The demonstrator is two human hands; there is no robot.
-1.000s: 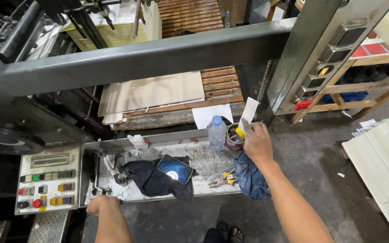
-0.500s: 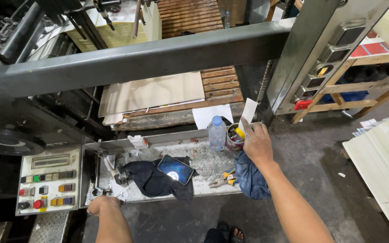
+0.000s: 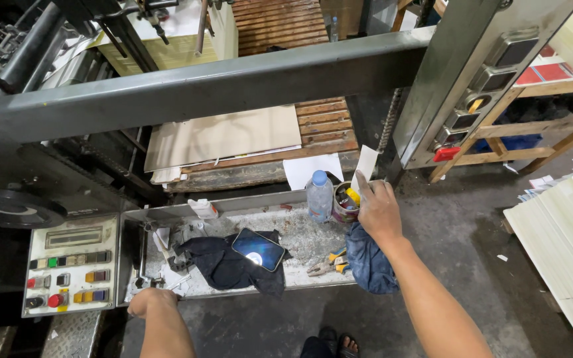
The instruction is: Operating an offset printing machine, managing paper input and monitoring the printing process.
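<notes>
My right hand [image 3: 379,211] holds a small white paper strip [image 3: 366,163] upright over an open tin can [image 3: 344,204] with yellow and dark contents. A clear plastic bottle with a blue cap [image 3: 319,195] stands just left of the can. My left hand [image 3: 150,299] rests closed on the front edge of the dirty metal tray [image 3: 300,242] by the control panel; whether it grips anything is hidden. On the tray lie a dark cloth [image 3: 223,262] with a lit phone [image 3: 258,249] on it, and yellow-handled pliers [image 3: 326,264]. A blue rag [image 3: 368,264] hangs off the tray's right end.
A control panel with coloured buttons [image 3: 71,272] sits at the left. A heavy grey machine beam [image 3: 220,83] crosses above. Behind it lies a wooden pallet with board sheets [image 3: 223,136]. Stacks of pale sheets [image 3: 562,238] stand at the right on the concrete floor.
</notes>
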